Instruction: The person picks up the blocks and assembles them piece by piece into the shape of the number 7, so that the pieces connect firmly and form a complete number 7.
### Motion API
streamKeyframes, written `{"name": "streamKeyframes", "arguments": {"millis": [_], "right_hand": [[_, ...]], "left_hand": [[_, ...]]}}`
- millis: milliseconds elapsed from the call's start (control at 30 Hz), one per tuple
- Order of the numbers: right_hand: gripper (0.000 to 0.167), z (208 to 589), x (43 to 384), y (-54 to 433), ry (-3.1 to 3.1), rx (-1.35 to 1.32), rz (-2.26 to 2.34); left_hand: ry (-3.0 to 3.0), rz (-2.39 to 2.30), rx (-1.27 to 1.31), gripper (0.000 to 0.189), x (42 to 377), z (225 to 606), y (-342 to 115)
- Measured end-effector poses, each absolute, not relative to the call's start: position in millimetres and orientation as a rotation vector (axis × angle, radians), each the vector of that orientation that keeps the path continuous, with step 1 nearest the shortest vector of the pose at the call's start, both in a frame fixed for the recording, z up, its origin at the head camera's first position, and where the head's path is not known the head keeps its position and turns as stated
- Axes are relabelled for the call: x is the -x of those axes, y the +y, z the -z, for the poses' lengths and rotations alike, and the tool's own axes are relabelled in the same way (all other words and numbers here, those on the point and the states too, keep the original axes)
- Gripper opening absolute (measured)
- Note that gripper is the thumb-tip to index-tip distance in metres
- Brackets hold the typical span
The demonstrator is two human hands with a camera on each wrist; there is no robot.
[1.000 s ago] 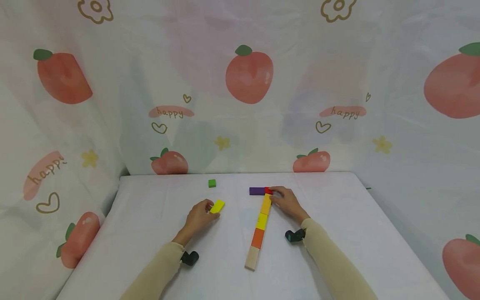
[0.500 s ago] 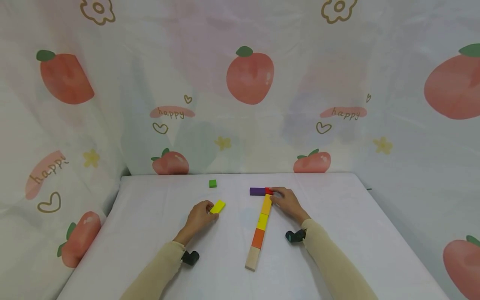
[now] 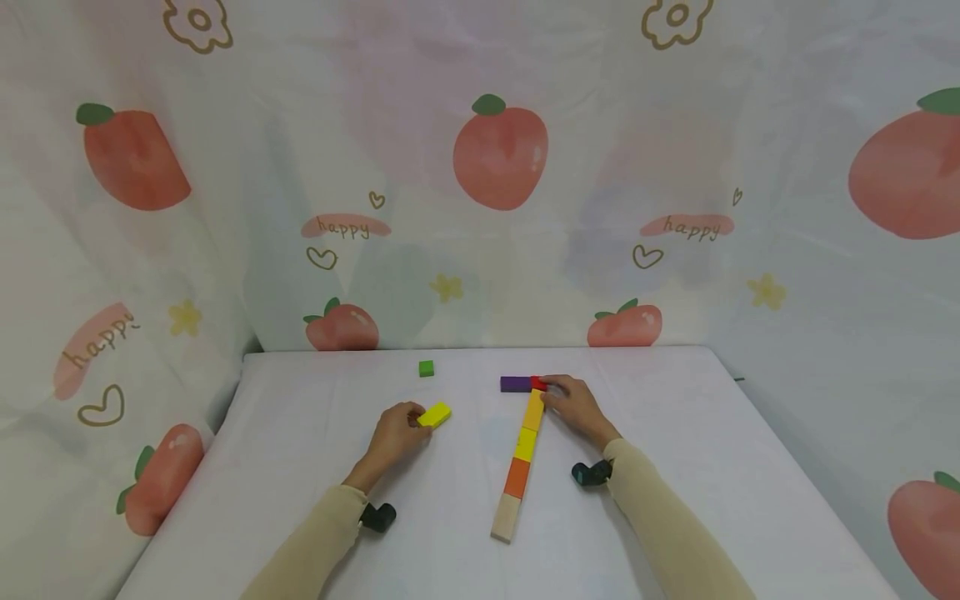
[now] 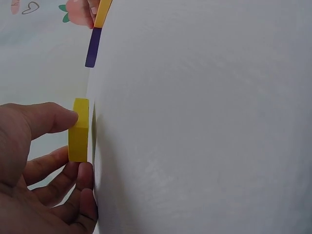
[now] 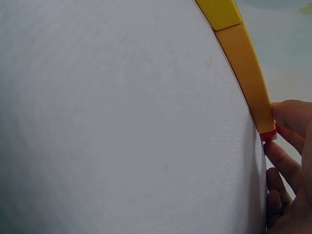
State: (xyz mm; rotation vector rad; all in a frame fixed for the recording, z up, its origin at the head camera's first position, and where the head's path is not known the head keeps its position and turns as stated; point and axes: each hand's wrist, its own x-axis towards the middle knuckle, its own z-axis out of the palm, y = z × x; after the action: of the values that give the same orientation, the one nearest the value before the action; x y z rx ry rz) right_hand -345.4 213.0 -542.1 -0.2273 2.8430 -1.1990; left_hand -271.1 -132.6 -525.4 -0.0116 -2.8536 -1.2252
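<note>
My left hand [image 3: 393, 435] pinches a yellow block [image 3: 435, 415] between thumb and fingers, left of the block row. In the left wrist view the thumb lies on one side of this yellow block [image 4: 79, 130], fingertips on the other, close beside the cloth. My right hand [image 3: 576, 406] is at the row's far end, its fingers around a small red block [image 3: 537, 383], mostly hidden by them. The right thumb rests by the end of the light orange block [image 5: 246, 73]. Left of the red block, end to end with it, lies a purple block [image 3: 515, 384].
From the light orange block the row runs towards the front: another yellow block [image 3: 526, 444], an orange block [image 3: 516, 477], a plain wood block [image 3: 506, 518]. A green cube [image 3: 426, 368] sits near the back edge. Printed cloth walls [image 3: 510, 275] surround the white table [image 3: 300, 450].
The yellow block in my left hand has turned a little clockwise, and that hand has shifted slightly left. My right hand and the row stay in place.
</note>
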Motion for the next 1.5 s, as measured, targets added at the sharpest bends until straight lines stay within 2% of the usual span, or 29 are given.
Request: {"name": "streamKeyframes", "arguments": {"millis": [533, 1500], "right_hand": [[0.045, 541, 344, 211, 2.836, 0.197, 1.191], [0.045, 541, 344, 211, 2.846, 0.19, 1.19]], "left_hand": [[-2.818, 1.253, 0.056, 0.036, 279, 525, -134], [-2.791, 1.309, 0.134, 0.036, 316, 522, -116]]}}
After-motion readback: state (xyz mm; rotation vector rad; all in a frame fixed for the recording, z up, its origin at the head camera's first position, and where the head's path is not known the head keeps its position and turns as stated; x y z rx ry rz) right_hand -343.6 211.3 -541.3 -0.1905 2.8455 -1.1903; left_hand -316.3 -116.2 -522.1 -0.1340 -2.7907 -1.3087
